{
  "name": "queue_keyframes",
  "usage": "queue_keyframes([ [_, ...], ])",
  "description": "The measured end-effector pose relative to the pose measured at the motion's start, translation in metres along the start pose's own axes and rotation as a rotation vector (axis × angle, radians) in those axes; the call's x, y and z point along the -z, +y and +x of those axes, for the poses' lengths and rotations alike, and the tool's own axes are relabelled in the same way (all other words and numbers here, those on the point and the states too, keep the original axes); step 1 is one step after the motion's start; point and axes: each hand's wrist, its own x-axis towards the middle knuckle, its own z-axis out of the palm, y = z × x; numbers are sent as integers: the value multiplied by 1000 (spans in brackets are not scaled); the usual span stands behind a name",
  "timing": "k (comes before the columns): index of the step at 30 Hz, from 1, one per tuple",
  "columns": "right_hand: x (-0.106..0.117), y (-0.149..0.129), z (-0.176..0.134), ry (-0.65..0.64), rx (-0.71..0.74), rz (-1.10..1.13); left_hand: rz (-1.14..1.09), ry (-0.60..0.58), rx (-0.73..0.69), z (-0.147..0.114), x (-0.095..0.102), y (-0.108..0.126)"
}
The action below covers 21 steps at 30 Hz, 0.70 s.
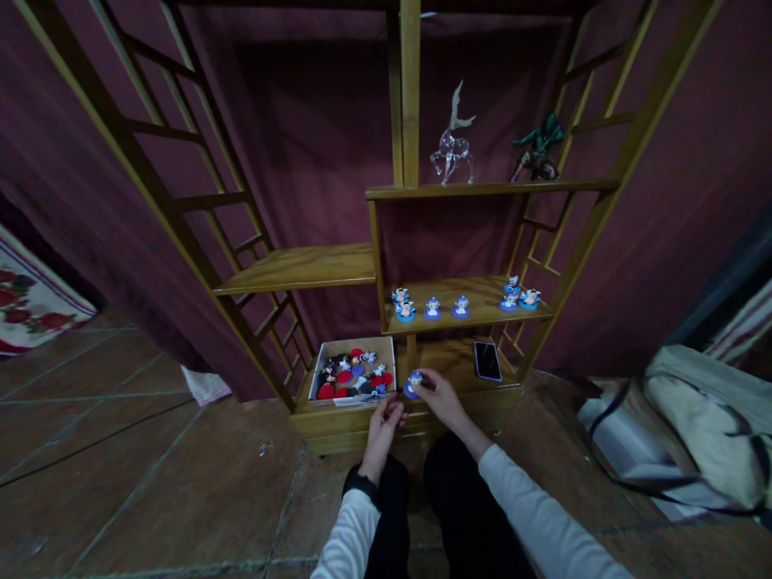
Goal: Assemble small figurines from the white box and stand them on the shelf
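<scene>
the right hand (443,400) has a small figure (413,384) with a purple base pinched between thumb and fingers, the other fingers bent inward. the figure is just above the front edge of the low board (449,354) of a wooden shelf unit, to the right of a box (326,351). the left hand (384,426) is part open, its fingers loosely curled, near the front right corner of the box; nothing shows in its grasp, and whether its fingertips touch the box i cannot tell. a black band (360,484) circles the left wrist.

the box sits on the low board with its top open, and holds a jumble of small figures with red, purple and dark bases, too crowded to count. a phone (488,361) lies at the right end of the same board.

on the middle shelf (446,287) stand 7 small figures: 2 with blue bases at the left end, 2 with purple bases spaced apart near the middle, and 3 close together at the right. on the shelf above, a clear deer (452,149) stands to the left of a green and brown statue (539,153). a dark red curtain (314,121) hangs behind.
</scene>
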Motion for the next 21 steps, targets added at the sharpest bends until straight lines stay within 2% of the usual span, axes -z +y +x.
queue_keyframes([
  [4,19,-74,39,-53,174,-69,40,-14,13,0,1,1],
  [7,36,-122,88,7,280,-114,61,-28,15,2,2,-1],
  [9,48,-140,127,20,320,-209,85,-30,15,3,2,-3],
  [12,63,-143,184,33,285,-356,114,-32,17,4,3,-3],
  [15,69,-130,225,3,155,-424,116,-44,19,6,5,-3],
  [21,57,-108,252,-144,-29,-536,103,-49,40,8,7,-6],
])
